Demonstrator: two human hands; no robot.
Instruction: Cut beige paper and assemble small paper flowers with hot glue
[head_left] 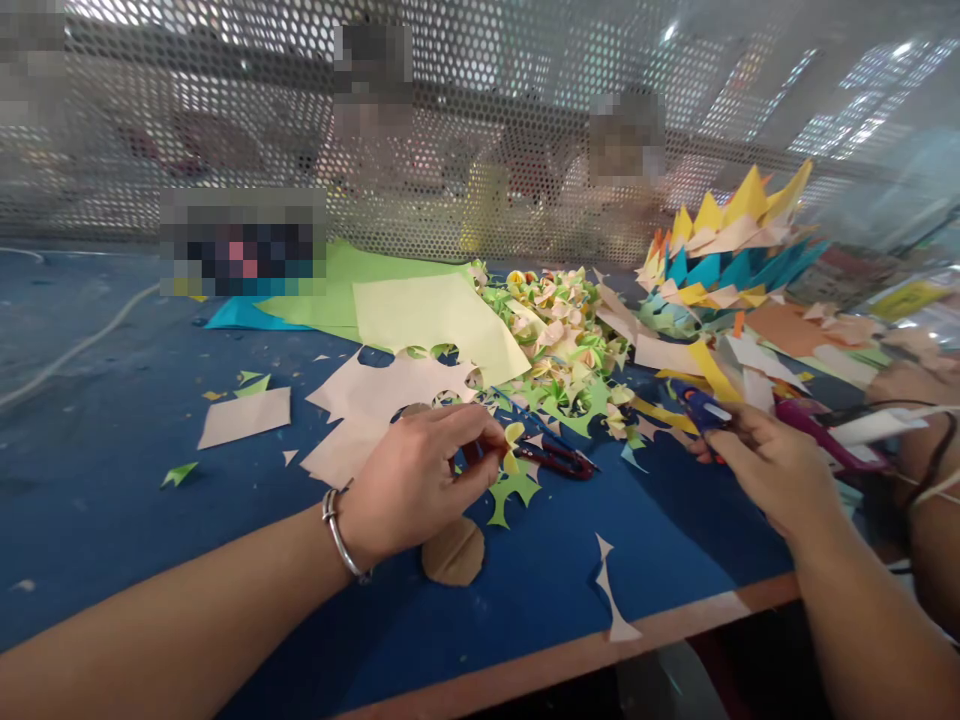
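Note:
My left hand [424, 470], with a silver bracelet at the wrist, pinches a small folded yellow paper piece [513, 447] between thumb and fingertips. Below that hand lies a round brown cardboard disc [453, 552]. My right hand [780, 470] is wrapped round a blue glue gun [696, 404], held just above the table on the right; the fingers hide part of it. Between the hands rest dark red scissors [561, 458], next to a green paper offcut [514, 492] with rounded cutouts.
Behind the hands is a heap of small folded paper pieces [559, 335]. Pale sheets [442, 320] and a green sheet [337, 275] lie beside it. A spiky layered paper piece [735, 250] stands back right. Another person's arm [919, 420] is at right, near a magenta tool [825, 437]. Perforated metal [465, 200] rises behind.

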